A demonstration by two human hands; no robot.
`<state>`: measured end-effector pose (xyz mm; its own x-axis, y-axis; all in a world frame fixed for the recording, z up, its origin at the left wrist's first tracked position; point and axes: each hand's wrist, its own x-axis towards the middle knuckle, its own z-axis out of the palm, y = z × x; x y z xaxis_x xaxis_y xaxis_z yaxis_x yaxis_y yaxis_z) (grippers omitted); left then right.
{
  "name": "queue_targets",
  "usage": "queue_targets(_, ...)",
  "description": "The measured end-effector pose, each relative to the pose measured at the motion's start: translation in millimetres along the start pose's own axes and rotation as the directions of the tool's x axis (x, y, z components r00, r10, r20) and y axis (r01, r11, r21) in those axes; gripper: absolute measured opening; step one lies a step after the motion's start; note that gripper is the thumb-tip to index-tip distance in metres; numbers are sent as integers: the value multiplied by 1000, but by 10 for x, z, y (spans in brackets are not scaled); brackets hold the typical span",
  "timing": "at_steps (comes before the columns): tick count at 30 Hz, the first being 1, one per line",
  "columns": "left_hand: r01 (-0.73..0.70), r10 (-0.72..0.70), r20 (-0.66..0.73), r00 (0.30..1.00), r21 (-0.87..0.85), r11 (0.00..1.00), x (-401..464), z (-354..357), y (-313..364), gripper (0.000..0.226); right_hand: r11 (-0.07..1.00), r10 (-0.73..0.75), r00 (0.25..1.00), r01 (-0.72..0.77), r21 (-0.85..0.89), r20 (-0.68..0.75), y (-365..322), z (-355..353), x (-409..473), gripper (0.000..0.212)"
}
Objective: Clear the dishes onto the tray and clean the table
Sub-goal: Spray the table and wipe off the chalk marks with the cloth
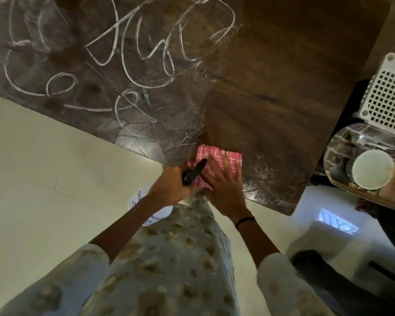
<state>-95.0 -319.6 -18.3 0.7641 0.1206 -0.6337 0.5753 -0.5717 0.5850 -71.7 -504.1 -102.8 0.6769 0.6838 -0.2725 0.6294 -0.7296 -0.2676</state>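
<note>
With the right hand (221, 179) spread flat on the pink cloth (217, 160) at the surface's (271, 76) near edge and the left hand (169, 185) gripping a spray bottle (153, 206), wipe in overlapping strokes toward the white streaks (128, 53), pressing evenly.

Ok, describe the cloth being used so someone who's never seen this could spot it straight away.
Start at the dark wooden table, streaked with white swirls, and follow it to its near edge by the person. There the right hand lies flat on a folded cloth. Its pink-and-white check is the only bright colour on the table.
</note>
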Motion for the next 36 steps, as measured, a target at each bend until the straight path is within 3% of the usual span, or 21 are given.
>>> queue_targets(3, -24, 24, -2, 1000, 49, 999, 23, -60, -49, 41, 997, 21, 1000, -20, -70, 13, 363, -53, -228, 58)
queue_targets(6, 0, 0, -14, 1000, 17, 1000, 25, -112, -91, 22, 977, 203, 978, -206, -49, -49, 476, -191, -14, 56)
queue_targets(9, 3, -3, -21, 1000, -9, 1000, 29, -175, -167, 21, 932, 359, 929, -362, -9, -89, 176, -206, 407, 57)
queue_targets(12, 9, -9, -35, 999, -5, 1000, 2, -246, -272, 16, 976, 215, 976, -216, -29, -45, -207, -115, 523, 57)
queue_targets(15, 22, -21, -19, 1000, 55, 998, -30, -300, -404, 38, 997, 36, 999, -35, -65, 15, -230, -37, 214, 57)
queue_targets(16, 33, -33, 2, 999, 76, 997, -40, -310, -435, 36, 997, 17, 1000, -15, -80, 22, -156, -28, 104, 58)
queue_targets(18, 78, -82, 26, 996, 106, 991, -47, -331, -475, 7, 994, 44, 999, -42, -97, 19, -8, -61, -28, 58)
queue_targets(24, 145, -146, 3, 989, 93, 985, -27, -343, -616, 36, 981, 174, 985, -173, -92, -1, 8, -171, 101, 63)
queue_targets(31, 164, -166, 23, 986, 76, 984, -33, -456, -723, 36, 984, 161, 987, -161, -82, -6, 39, -160, 201, 64)
queue_targets(36, 187, -187, -13, 982, 10, 982, -8, -595, -760, 37, 969, 236, 971, -237, -64, -29, -162, -218, 669, 58)
